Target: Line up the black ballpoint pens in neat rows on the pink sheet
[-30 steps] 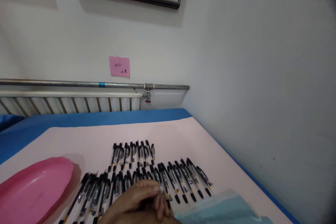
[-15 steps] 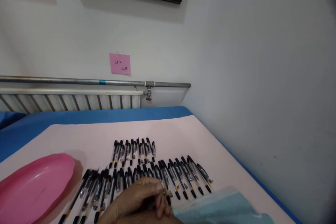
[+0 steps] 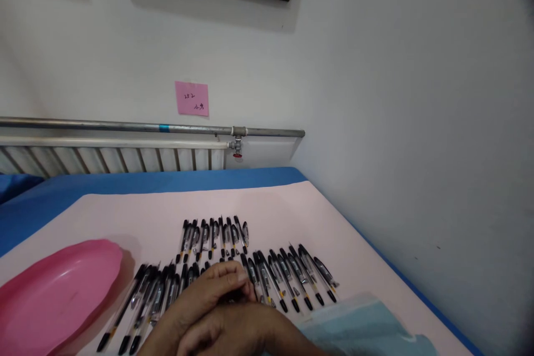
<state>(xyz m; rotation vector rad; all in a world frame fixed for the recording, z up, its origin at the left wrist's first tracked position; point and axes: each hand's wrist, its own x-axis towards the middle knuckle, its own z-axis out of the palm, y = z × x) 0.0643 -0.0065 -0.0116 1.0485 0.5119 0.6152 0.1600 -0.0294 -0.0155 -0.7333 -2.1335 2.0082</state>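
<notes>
My left hand [image 3: 221,283] reaches in from the lower left, fingers curled and closed, over the near row of pens. Just in front of it, my right hand [image 3: 237,325] crosses from the lower right. The two hands overlap and touch, and the right fingers are bent in towards the left wrist. Whatever either hand may hold is hidden. Black-capped clear pens [image 3: 154,292] lie side by side in a near row, partly covered by my hands. Behind them is a shorter row of similar pens [image 3: 214,239]. Small clear and silvery pieces lie among the pens.
A pink oval tray [image 3: 62,289] sits at the left on the pale pink sheet [image 3: 275,206], which covers a blue surface [image 3: 175,181]. Light-blue translucent plastic [image 3: 362,325] lies at the right front. Beyond are a radiator [image 3: 112,159], pipe [image 3: 104,125] and walls.
My right hand has come up and further into view, now lying across the front of the left. The left hand has shifted slightly left. The pens stay put.
</notes>
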